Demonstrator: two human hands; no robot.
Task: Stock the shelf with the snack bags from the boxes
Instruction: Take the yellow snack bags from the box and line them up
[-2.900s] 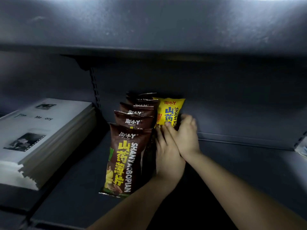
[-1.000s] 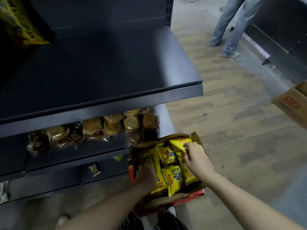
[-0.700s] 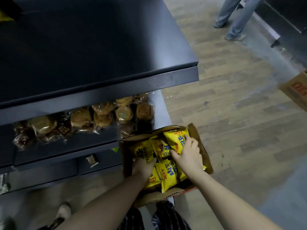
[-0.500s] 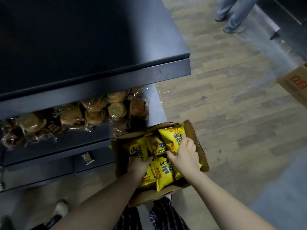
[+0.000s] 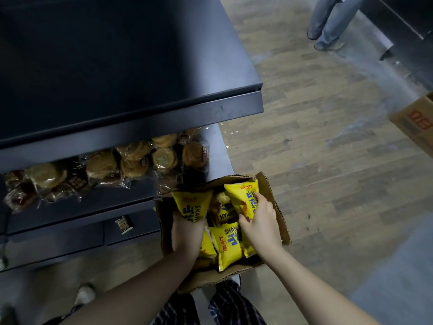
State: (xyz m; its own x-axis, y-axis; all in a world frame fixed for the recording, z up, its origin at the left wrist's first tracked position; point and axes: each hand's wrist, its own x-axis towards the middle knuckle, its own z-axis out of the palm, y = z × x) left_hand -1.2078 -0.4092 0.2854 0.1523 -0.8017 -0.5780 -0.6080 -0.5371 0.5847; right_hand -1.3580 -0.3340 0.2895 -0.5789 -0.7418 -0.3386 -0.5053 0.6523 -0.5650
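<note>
An open cardboard box (image 5: 274, 202) sits on the floor against the shelf unit, holding several yellow snack bags. My left hand (image 5: 187, 233) grips one yellow bag (image 5: 191, 202) at the box's left side, tilted upward. My right hand (image 5: 260, 219) grips another yellow bag (image 5: 243, 195) at the box's upper right. More yellow bags (image 5: 226, 245) lie loose between and under my hands. The dark shelf (image 5: 117, 66) above the box is bare in this view.
Wrapped pastries (image 5: 131, 160) lie on the lower shelf left of the box. A second cardboard box (image 5: 414, 118) stands at the right edge. Another person's legs (image 5: 328, 22) stand on the wooden floor at the top. My feet are below the box.
I turned from the shelf, where I was setting a yellow bag beside brown ones, down to the box. Both hands have closed on yellow bags and lifted them slightly.
</note>
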